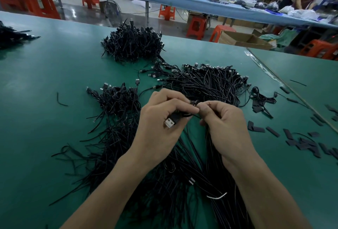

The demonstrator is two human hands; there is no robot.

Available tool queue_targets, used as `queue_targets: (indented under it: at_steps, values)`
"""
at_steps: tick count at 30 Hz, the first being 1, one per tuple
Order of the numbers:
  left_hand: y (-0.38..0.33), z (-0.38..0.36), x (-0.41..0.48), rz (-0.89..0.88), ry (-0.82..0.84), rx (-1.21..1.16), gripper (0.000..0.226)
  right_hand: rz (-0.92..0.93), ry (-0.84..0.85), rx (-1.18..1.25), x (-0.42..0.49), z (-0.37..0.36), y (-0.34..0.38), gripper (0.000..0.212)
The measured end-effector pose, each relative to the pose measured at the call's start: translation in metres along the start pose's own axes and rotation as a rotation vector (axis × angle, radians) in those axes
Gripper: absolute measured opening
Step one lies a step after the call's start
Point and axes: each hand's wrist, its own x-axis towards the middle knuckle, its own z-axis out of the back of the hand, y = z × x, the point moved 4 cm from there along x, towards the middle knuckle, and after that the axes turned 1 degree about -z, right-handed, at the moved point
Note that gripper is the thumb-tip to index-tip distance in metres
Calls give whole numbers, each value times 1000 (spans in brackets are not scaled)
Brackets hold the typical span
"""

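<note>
A cable heap [133, 46] lies on the table [45, 68] at eleven o'clock. Spread cables [206, 82] lie at one, strips [301, 142] at three.

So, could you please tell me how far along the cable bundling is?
Seemingly done: a large heap of coiled cables at the back and a smaller heap to the left. In hand: the left hand and right hand both pinch one cable near its plug. Left: the loose cables behind the hands and under the wrists, so plenty seems to remain.
</note>
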Motion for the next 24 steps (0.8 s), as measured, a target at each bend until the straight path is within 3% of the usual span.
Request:
queue_targets:
  at_steps: [7,12,15,17,19,24]
  values:
    - [4,-18,-8,35,276,137,48,-61,-79,186,4,6,-5,17]
    - [9,-23,-9,97,357,266,61,130,-48,109,-1,2,8,22]
    - [11,-17,-6,251,299,29,37,210,112,91,-5,-7,17,23]
    - [16,-13,-4,458,241,-290,46,215,199,62,-8,-12,16,25]
    - [20,-9,-3,547,205,-480,53,205,234,-23,-11,-15,13,23]
    - [21,-5,-1,510,209,-486,47,197,264,-95,-12,-19,10,16]
